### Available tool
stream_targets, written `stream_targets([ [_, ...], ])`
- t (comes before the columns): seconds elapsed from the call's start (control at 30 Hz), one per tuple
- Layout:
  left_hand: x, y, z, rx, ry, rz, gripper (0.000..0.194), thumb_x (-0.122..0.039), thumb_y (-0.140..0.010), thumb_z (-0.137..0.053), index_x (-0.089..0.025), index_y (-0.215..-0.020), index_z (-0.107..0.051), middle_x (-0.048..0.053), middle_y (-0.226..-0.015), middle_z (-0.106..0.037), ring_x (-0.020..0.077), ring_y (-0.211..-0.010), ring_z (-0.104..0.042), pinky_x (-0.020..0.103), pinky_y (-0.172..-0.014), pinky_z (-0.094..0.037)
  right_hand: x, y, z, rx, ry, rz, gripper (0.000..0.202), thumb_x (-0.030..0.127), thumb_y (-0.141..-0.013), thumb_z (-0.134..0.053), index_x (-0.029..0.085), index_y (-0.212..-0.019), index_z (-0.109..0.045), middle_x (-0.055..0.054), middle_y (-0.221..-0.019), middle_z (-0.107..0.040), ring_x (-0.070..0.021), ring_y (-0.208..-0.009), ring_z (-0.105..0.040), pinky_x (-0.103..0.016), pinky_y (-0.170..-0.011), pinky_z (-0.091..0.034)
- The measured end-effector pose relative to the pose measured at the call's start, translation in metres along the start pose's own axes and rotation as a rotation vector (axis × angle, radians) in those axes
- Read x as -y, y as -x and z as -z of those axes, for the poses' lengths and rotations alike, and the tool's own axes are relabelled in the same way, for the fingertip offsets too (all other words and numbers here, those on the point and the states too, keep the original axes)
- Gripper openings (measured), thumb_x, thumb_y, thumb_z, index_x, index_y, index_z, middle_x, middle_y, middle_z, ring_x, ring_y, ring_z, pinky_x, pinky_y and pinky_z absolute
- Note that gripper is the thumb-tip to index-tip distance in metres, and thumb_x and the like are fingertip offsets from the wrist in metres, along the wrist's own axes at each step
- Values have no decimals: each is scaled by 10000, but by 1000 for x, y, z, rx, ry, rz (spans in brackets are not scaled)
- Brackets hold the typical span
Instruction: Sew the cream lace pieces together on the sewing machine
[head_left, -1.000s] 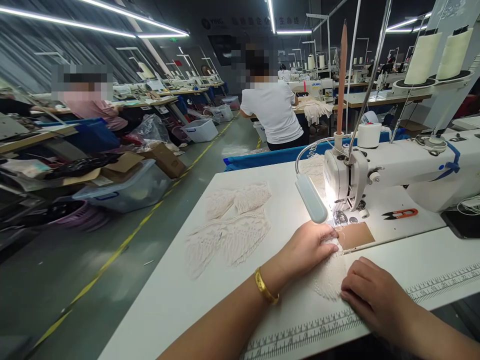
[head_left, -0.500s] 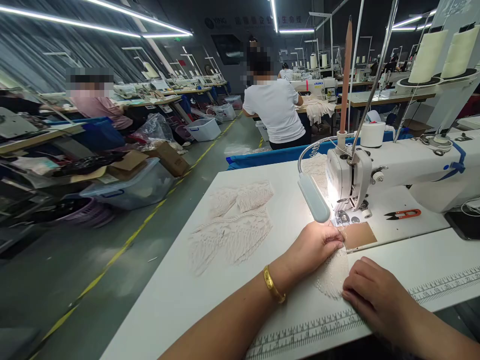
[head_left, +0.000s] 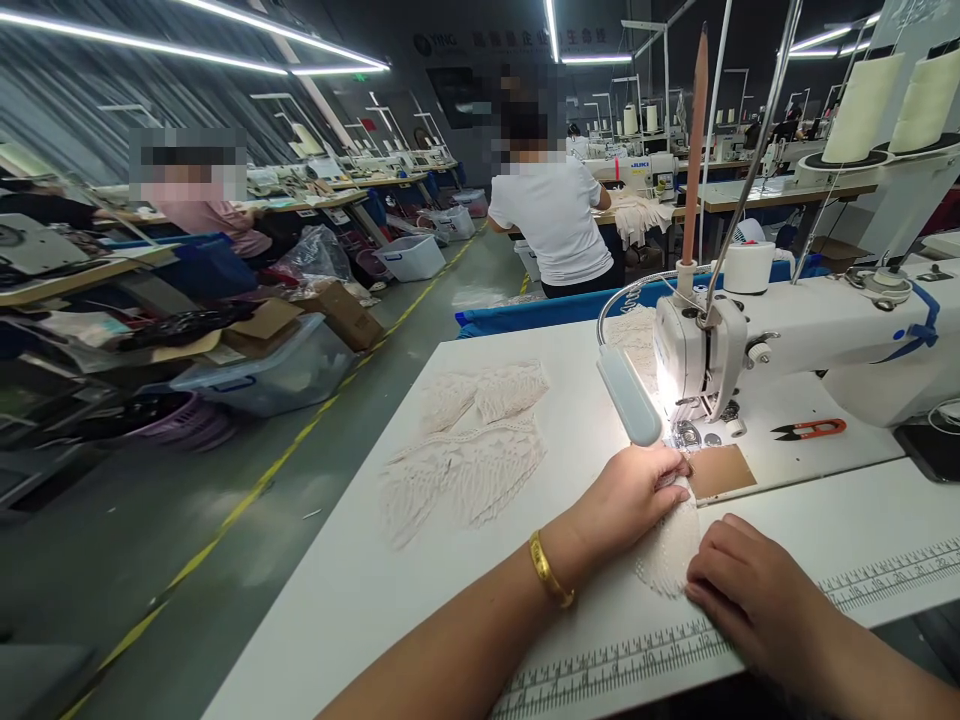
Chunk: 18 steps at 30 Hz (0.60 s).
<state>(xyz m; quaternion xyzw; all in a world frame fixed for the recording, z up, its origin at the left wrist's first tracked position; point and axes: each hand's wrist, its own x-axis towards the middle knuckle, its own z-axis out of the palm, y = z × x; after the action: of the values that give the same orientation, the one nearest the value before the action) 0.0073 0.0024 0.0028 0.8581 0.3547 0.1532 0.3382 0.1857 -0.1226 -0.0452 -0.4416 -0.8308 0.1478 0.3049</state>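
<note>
A cream lace piece [head_left: 666, 553] lies on the white table in front of the sewing machine [head_left: 780, 325]. My left hand [head_left: 637, 490], below a gold bangle, pinches its upper end close to the needle area, which the hand and lamp partly hide. At the lower right edge of the lace, my right hand [head_left: 750, 580] has its fingers curled together and grips the rim. More cream lace pieces [head_left: 495, 460] lie flat to the left. Behind the lamp head [head_left: 630, 395], another bit of lace [head_left: 634, 335] shows.
Red-handled thread snips [head_left: 810, 430] rest on the machine bed, with a black phone [head_left: 930, 450] farther right. A printed ruler strip [head_left: 660, 655] runs along the front table edge. Thread cones [head_left: 862, 105] stand behind. A person in a white shirt [head_left: 551, 220] sits ahead.
The camera view shifts very slightly. My left thumb and fingers are a little farther apart on the lace; otherwise both hands stay in nearly the same place.
</note>
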Motion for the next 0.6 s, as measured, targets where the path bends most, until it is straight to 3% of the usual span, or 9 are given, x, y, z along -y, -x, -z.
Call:
stream_targets([
  [0.17, -6, 5, 11, -68, -42, 114, 278, -295, -872, -687, -210, -1129, -624, 43, -1018, -662, 219, -879, -614, 325, -785, -489, -1, 3, -4, 5, 13, 23, 177, 182, -1050, -494, 208, -885, -552, -29, -834, -586, -191, -765, -511, -316, -660, -420],
  [0.33, 5, 6, 17, -83, 28, 203, 262, -260, -885, -566, -197, -1136, -608, 39, -958, -615, 199, -763, -569, 320, -675, -469, 1, 3, 7, 108, -86, -25, 175, 212, -1058, -503, 214, -890, -553, -20, -875, -588, -180, -800, -538, -304, -688, -449],
  [0.43, 12, 6, 14, -84, 69, 198, 273, -240, -883, -535, -200, -1146, -598, 42, -957, -616, 197, -755, -569, 321, -674, -475, -2, -7, 25, 175, -151, -104, 86, 244, -1063, -516, 234, -1032, -596, -22, -952, -599, -179, -852, -572, -300, -730, -487],
  [0.53, 14, 6, 12, -88, 81, 187, 259, -232, -871, -533, -201, -1120, -597, 39, -940, -612, 196, -747, -565, 320, -668, -473, -14, -25, 39, 114, -89, -71, 177, 242, -1069, -488, 245, -1210, -594, -42, -994, -613, -203, -891, -585, -337, -769, -502],
  [0.6, 14, 7, 12, -92, 75, 178, 241, -221, -857, -535, -200, -1089, -596, 34, -925, -602, 195, -748, -561, 317, -669, -472, -24, -37, 40, 78, -24, -20, 199, 234, -1065, -484, 239, -1225, -602, -62, -1014, -625, -234, -941, -585, -374, -800, -505],
])
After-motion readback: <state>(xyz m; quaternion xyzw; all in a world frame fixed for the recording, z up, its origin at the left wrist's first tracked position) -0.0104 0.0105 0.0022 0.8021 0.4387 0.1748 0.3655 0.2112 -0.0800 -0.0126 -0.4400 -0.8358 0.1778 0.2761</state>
